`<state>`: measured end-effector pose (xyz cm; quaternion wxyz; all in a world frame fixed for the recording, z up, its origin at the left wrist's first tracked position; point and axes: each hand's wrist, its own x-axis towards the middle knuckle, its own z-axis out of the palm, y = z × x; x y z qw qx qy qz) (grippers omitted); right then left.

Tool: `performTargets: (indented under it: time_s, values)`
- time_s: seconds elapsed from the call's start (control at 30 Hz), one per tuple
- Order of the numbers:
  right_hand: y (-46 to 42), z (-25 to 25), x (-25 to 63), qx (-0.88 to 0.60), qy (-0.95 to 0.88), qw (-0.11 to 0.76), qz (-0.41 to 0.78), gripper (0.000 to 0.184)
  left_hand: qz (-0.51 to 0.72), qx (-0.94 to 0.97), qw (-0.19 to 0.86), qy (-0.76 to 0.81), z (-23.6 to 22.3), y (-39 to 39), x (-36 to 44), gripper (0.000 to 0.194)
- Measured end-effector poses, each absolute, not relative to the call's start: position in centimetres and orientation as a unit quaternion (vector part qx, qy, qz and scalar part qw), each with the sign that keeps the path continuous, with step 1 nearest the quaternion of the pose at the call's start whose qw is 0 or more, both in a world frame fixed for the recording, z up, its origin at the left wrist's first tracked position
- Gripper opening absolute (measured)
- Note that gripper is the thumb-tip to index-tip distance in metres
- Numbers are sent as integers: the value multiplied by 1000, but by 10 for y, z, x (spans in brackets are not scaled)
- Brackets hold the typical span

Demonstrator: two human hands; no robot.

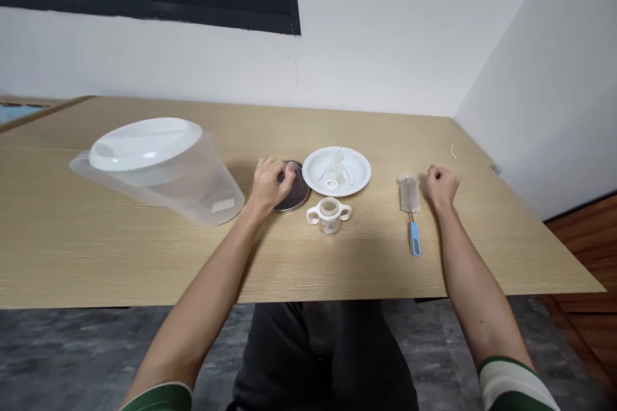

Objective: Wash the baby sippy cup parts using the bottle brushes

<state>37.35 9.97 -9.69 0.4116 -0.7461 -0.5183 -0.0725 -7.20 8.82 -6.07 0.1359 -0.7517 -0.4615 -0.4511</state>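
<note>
Lying nearest the front edge of the table (289, 270), a blue-handled brush (409, 196) points its bristles away. Left of it, the two-handled cup (330, 223) stands upright, open-topped. Beyond, the left hand (270, 185) makes a closed fist between the translucent pitcher (180, 173) and a dark disc (299, 192); the right hand (443, 187), fingers also curled tight, is just beside the bristles. Farther back, a white plate (364, 174) holds small clear parts (333, 178).

The table (144, 257) bears a pitcher (193, 176), dark disc (295, 196), plate (360, 181), cup (330, 223) and brush (409, 196).
</note>
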Motion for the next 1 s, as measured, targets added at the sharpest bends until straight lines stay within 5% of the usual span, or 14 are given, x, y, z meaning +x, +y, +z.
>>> performTargets:
  time_s: [0.3,0.77,1.0]
  values:
    - [98,-94,375,-752,-517,401,-87,40,-430,-771,74,-463,-58,78,-60,19]
    - [78,-56,340,-711,-556,423,-78,42,-413,-789,75,-449,-65,84,-53,43]
    - [45,-12,319,-731,-609,308,-25,47,-400,-770,41,-495,-70,81,-52,47]
